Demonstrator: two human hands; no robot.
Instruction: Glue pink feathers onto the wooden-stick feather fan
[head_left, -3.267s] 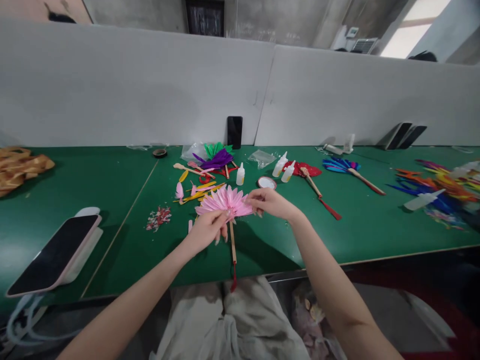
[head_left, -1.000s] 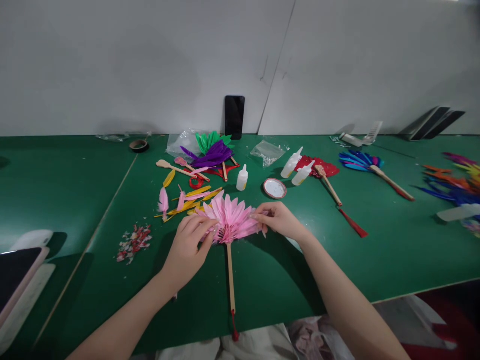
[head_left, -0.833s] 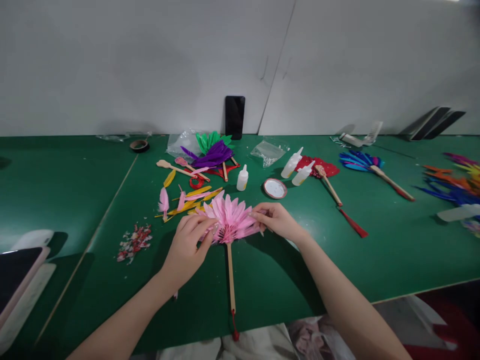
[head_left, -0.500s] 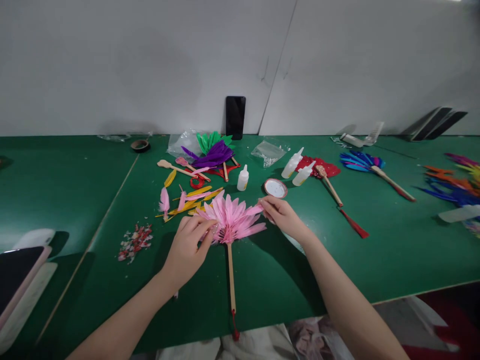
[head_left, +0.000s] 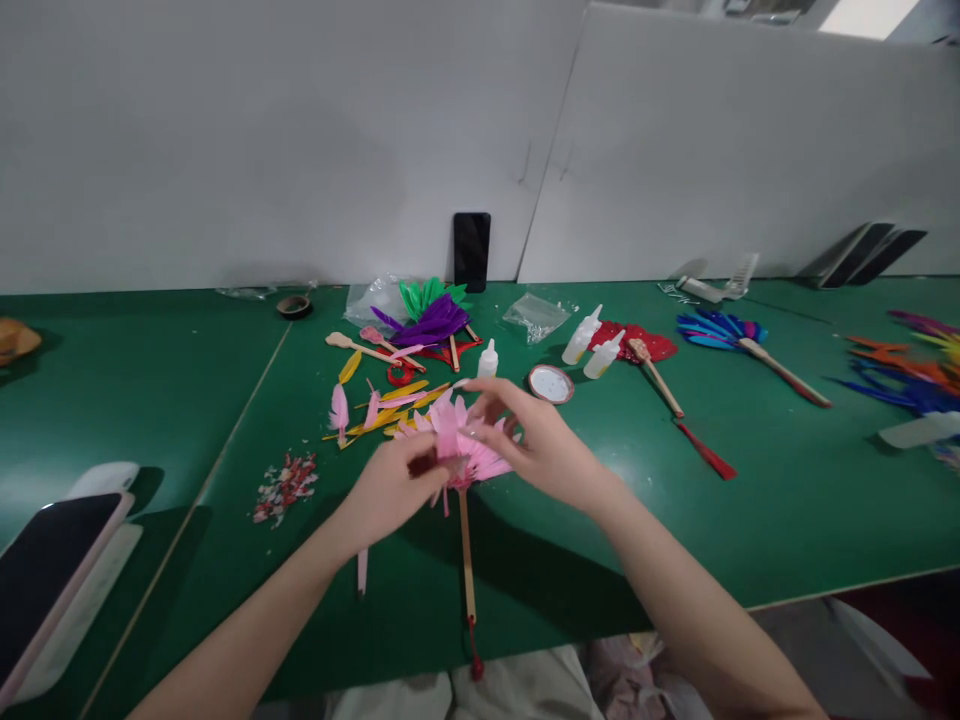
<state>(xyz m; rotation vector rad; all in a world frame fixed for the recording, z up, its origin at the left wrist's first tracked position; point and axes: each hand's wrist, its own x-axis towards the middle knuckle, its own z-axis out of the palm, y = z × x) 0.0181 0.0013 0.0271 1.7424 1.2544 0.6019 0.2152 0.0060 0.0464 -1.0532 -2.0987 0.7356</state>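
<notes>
A pink feather fan lies in front of me, its wooden handle pointing toward me with a red tassel at the end. My left hand is closed at the base of the fan, thumb and fingers pinching a pink feather that stands over the other plumes. From the right, my right hand reaches above the fan. Its index finger is stretched out and apart from the thumb, and a lower fingertip touches the same feather. Part of the fan is hidden by both hands.
Loose pink and yellow feathers lie behind the fan. Glue bottles stand near a round lid. Finished-looking red and blue fans lie right. Paper-like scraps and phones are left; another phone leans on the wall.
My right hand has moved left, from the fan's right edge to above its middle, bringing the pink feather along. The left hand has shifted slightly right. The camera view has tilted a little.
</notes>
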